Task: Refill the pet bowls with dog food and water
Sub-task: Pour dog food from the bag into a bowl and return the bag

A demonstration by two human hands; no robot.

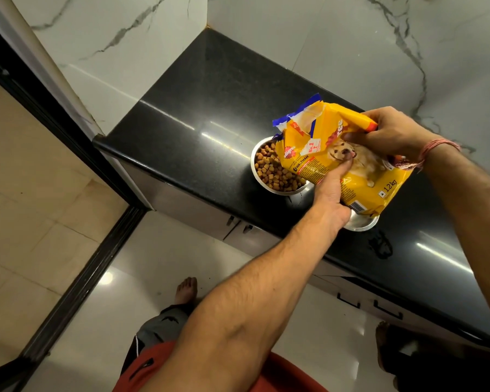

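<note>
I log these: dog food bag, yellow with a blue torn top, red band, pale puppy print. Kibble, mixed brown and tan. Steel bowl, silver. Bench, black, finely speckled. Wall tiles, white with grey veining. Wrist thread, pink-red.

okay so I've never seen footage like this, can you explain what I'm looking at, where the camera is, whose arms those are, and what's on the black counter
There is no machine here. The one picture comes from a camera worn on a person's head, looking down, so the two bare arms are the wearer's own. Both hands grip a yellow dog food bag: the left hand holds its front from below, and the right hand holds its upper end. The bag is tipped with its torn opening over a steel bowl full of brown kibble. A second steel bowl peeks out beneath the bag; its contents are hidden. Both bowls sit on the black counter.
</note>
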